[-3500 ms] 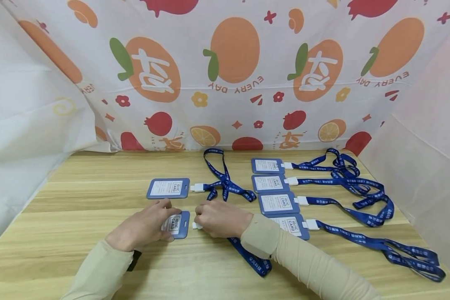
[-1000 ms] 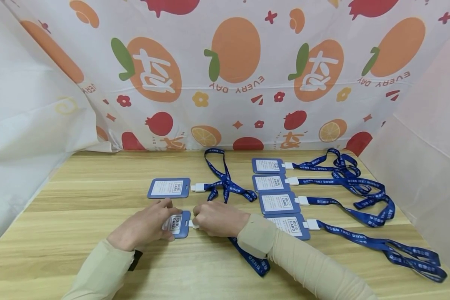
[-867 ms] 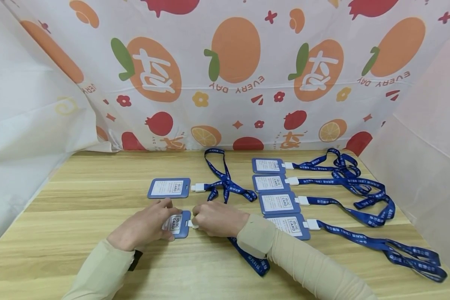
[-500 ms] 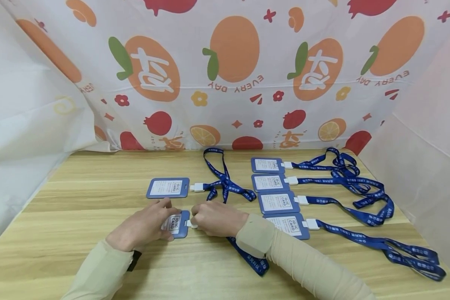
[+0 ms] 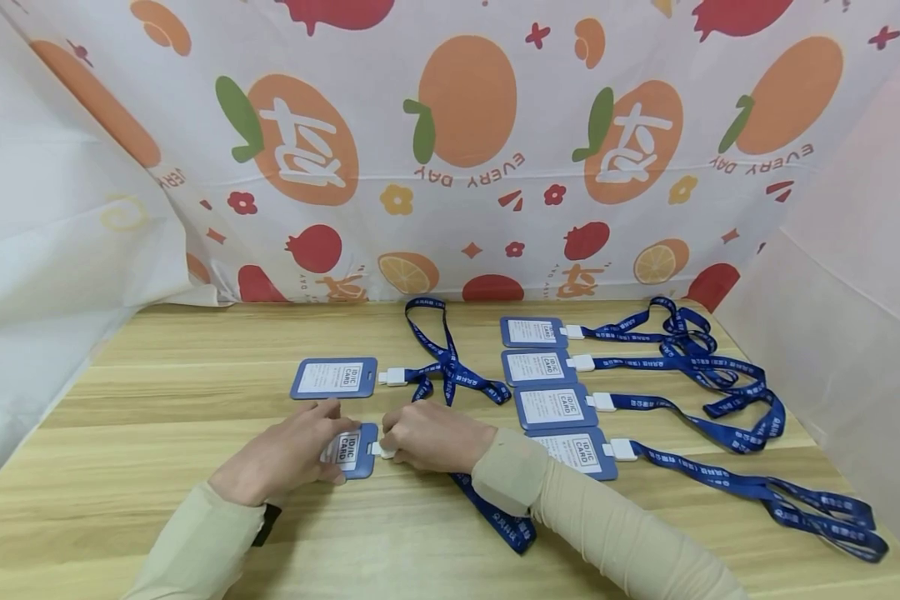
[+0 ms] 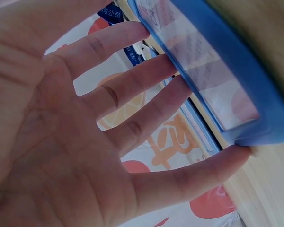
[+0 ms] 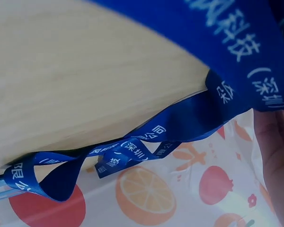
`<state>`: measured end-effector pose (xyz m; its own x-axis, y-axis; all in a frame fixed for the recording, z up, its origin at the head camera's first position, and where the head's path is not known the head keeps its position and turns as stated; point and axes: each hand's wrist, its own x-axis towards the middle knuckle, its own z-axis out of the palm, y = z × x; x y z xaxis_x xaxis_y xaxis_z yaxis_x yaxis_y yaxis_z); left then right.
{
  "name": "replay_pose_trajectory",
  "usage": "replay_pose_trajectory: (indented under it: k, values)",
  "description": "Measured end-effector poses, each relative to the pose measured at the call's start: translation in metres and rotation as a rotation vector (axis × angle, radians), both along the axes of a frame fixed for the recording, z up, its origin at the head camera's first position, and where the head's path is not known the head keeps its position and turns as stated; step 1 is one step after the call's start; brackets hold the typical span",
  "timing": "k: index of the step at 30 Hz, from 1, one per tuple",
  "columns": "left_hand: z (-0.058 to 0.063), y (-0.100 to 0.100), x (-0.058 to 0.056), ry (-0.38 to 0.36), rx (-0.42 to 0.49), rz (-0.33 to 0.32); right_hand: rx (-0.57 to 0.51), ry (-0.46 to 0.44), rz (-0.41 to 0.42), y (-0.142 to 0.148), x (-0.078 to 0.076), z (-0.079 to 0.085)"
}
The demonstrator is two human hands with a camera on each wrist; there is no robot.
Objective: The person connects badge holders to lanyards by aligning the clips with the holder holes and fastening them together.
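My left hand (image 5: 285,450) holds a blue ID card holder (image 5: 365,450) flat on the table, thumb along the near edge and fingers along the far edge. In the left wrist view its fingertips press the rim of the holder (image 6: 255,75). My right hand (image 5: 438,437) pinches the white clip (image 5: 381,451) of a blue lanyard (image 5: 502,517), mostly covered by the fingers. The clip's tip sits right at the slot end of the holder. The lanyard strap (image 7: 180,118) runs out below the right hand, across the right wrist view.
Just beyond lies another card holder (image 5: 335,377), a small gap from the white clip (image 5: 392,377) of a twisted lanyard (image 5: 450,367). Several holders with lanyards joined, such as one holder (image 5: 534,332), form a column at right. A fruit-print cloth (image 5: 450,208) hangs behind the wooden table (image 5: 120,467).
Since the oldest frame, my right hand has shifted slightly left, bringing the white clip from a short gap up to the holder's slot end. My left hand stays on the holder.
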<state>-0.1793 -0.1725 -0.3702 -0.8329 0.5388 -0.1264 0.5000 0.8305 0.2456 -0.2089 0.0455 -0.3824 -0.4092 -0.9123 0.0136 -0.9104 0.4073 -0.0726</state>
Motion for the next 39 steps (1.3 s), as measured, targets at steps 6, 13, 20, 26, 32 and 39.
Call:
replay_pose_trajectory:
  k: [6, 13, 20, 26, 32, 39]
  values:
    - [0.0002, -0.0001, -0.0001, 0.001, 0.003, 0.001, 0.026, -0.003, -0.005, 0.0013, 0.0011, 0.0007]
    - [0.0007, 0.0001, 0.0005, 0.0, -0.004, 0.007, 0.047, 0.006, 0.001, 0.0007, 0.0031, 0.0031]
    - [0.0011, 0.0, 0.0008, 0.012, -0.006, -0.006, 0.052, 0.032, 0.011, -0.0013, 0.0025, 0.0029]
    - [0.0016, -0.0003, 0.0008, 0.003, -0.006, -0.001, 0.054, 0.037, 0.013, -0.0018, 0.0019, 0.0021]
    - [0.0011, -0.0009, 0.0003, 0.019, -0.003, -0.017, 0.055, 0.03, 0.014, -0.0021, 0.0011, 0.0019]
    - [0.001, 0.0041, -0.0019, 0.021, -0.012, -0.027, 0.037, -0.004, 0.009, 0.0009, -0.0005, 0.0026]
